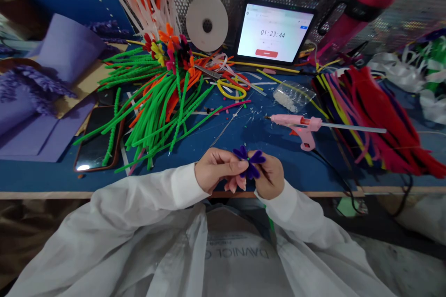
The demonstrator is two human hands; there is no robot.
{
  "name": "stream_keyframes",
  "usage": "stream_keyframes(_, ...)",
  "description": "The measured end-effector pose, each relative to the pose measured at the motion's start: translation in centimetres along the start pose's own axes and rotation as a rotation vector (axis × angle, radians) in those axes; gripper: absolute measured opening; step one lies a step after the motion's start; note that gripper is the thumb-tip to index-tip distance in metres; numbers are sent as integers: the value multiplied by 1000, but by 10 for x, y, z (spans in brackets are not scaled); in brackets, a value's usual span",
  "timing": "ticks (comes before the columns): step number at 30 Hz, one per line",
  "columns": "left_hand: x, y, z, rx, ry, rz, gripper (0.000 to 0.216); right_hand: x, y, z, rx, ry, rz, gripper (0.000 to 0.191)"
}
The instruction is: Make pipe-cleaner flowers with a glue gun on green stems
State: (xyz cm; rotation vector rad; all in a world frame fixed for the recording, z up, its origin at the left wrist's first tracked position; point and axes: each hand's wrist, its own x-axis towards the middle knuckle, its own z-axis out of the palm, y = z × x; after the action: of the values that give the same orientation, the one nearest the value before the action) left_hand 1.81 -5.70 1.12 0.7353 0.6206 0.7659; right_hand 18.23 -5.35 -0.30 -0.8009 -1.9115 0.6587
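Between my two hands, just over the table's front edge, is a purple pipe cleaner flower (257, 158) with several rounded petals and a small pale dot at its centre. My left hand (221, 169) pinches it from the left, thumb lying across near the centre. From the right, my right hand (272, 176) grips the flower, its fingers mostly hidden behind the petals. A bit of green shows below my right hand, perhaps the stem. Beyond my hands, a pink glue gun (296, 123) lies on its side with a glue stick in its back.
Green pipe cleaners (153, 120) and small finished flowers (169, 46) lie left of centre. A phone (99, 137) and purple paper (38, 125) are farther left. Scissors (209, 72), a bag of white beads (292, 97), a tablet (275, 32) and red pipe cleaners (379, 111) lie beyond and right.
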Motion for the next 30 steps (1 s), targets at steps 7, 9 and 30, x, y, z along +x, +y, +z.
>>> stream_keyframes(7,-2,2,-1,144,-50,112,39,0,-1,-1,28,-1,-7,19)
stream_keyframes(9,-2,3,2,164,-13,157,32,0,-2,-1,6,0,-14,18)
stream_keyframes(30,-1,13,-7,320,-74,167,42,-2,-3,2,103,-64,-29,18)
